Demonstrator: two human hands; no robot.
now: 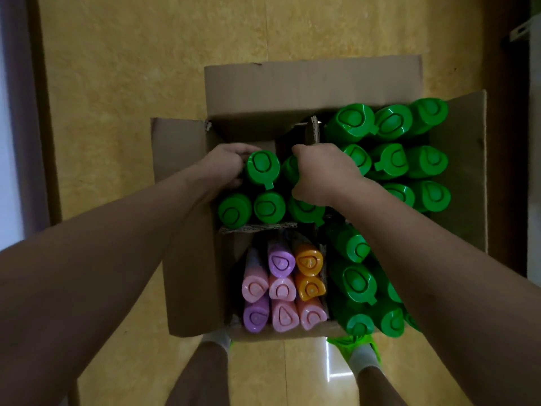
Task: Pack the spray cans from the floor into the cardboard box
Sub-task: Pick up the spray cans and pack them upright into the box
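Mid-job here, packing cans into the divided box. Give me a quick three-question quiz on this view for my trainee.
1. True or false: both hands are inside the cardboard box.
2. Which section holds pink, purple and orange caps? A) far left B) near left C) far right
3. What cap colour has the can beside the left hand?

Key: 1 true: the right hand grips a green can too. 2 B, the pastel cans. 3 green.

Dim indoor light, soft picture with wide-angle bending.

A white glare lies on the glossy floor point(332, 373) near the bottom edge. The forearms look dark and underexposed; the box point(187, 230) interior is shadowed; edges curve and blur slightly.
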